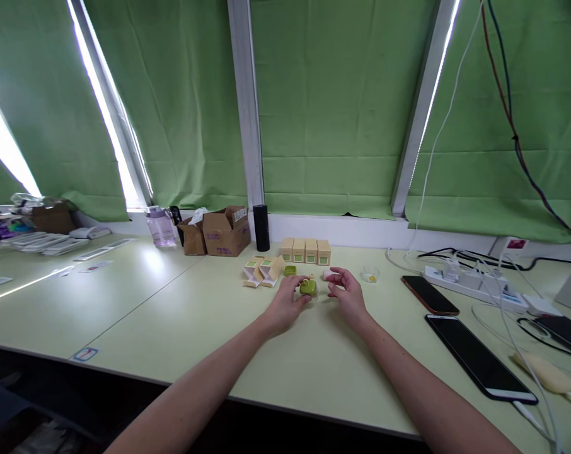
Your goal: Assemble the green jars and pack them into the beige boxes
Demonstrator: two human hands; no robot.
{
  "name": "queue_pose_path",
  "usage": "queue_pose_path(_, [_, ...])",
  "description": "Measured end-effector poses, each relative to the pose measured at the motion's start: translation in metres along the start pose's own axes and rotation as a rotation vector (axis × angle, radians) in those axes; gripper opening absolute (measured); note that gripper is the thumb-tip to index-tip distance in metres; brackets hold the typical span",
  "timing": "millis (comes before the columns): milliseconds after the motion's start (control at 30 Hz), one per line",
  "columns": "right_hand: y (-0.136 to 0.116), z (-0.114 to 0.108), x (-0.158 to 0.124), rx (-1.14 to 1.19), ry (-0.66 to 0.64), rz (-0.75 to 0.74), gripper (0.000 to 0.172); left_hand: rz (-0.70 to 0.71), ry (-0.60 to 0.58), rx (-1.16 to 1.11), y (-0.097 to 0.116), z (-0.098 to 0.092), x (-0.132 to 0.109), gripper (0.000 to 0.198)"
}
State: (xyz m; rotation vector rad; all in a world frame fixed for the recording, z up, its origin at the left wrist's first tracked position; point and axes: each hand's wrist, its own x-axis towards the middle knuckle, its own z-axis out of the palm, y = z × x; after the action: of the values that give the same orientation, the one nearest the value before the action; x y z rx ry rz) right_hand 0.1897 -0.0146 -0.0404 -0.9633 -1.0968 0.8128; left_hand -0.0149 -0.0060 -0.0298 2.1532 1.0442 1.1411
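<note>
My left hand (pixel 285 302) rests on the pale green table (pixel 181 296), its fingertips pinched on a small olive-green object (pixel 307 287). My right hand (pixel 346 291) hovers just right of it, fingers curled and apart, with a small pale piece (pixel 327 274) at its fingertips; whether it holds that piece is unclear. Behind the hands lie two opened tan cartons (pixel 263 272), a small green lid-like piece (pixel 290 270), and a row of several small closed tan boxes (pixel 305 251). A small clear cup with a yellow item (pixel 371 275) sits to the right.
Two brown cardboard boxes (pixel 218 232), a black cylinder (pixel 261 227) and a clear bottle (pixel 161 226) stand by the window ledge. Two phones (pixel 474 359) (pixel 429 294), a white power strip (pixel 474 286) and tangled cables lie at right. Papers and clutter (pixel 44 243) fill the far left.
</note>
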Motion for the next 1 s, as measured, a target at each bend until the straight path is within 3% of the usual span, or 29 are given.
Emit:
queue_pose_path(233, [0.001,0.000,0.001,-0.054,0.046,0.073,0.045,0.002,-0.054,0.079,-0.001,-0.001,-0.003,0.042])
queue_pose_path(800, [0.004,-0.002,0.002,-0.076,0.015,0.081,0.046,-0.049,-0.137,0.256,0.014,-0.005,-0.005,0.050])
queue_pose_path(900, [0.004,-0.002,0.002,-0.079,0.013,0.074,0.045,-0.077,-0.105,0.279,0.015,-0.008,-0.001,0.051])
queue_pose_path(1000, [0.003,-0.001,0.001,-0.089,0.017,0.072,0.044,-0.174,0.034,0.367,0.010,-0.016,0.008,0.036])
